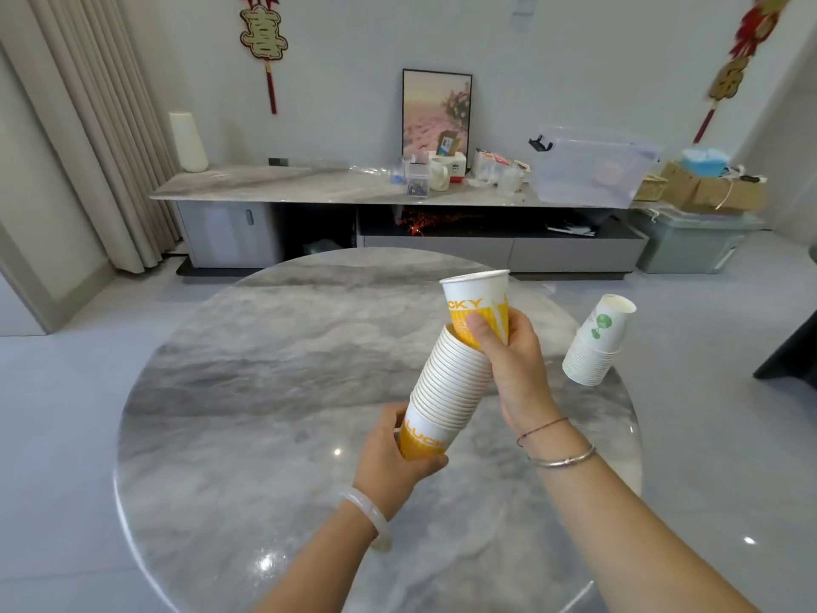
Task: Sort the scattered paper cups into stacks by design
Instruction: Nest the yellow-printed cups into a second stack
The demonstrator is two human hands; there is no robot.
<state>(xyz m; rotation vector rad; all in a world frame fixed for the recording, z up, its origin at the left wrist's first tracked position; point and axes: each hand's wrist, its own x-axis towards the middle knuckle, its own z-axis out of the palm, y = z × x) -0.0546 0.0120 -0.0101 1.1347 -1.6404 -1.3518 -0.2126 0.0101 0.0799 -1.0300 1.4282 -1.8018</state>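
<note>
My left hand [398, 462] grips the bottom cup of a tall stack of yellow-and-white cups [446, 382], which leans up to the right above the round marble table [265, 391]. My right hand [513, 360] holds a single yellow-and-white cup [477, 303] upright, with its base resting in the stack's open top. A second stack, white cups with a green design [594, 345], stands mouth down and leaning at the table's right edge, apart from both hands.
Behind the table runs a long low cabinet [265, 183] carrying a framed picture [435, 112], a clear plastic bin [588, 165], mugs and small boxes. Curtains [88, 126] hang at the left. A dark object [791, 351] sits beside the table on the right.
</note>
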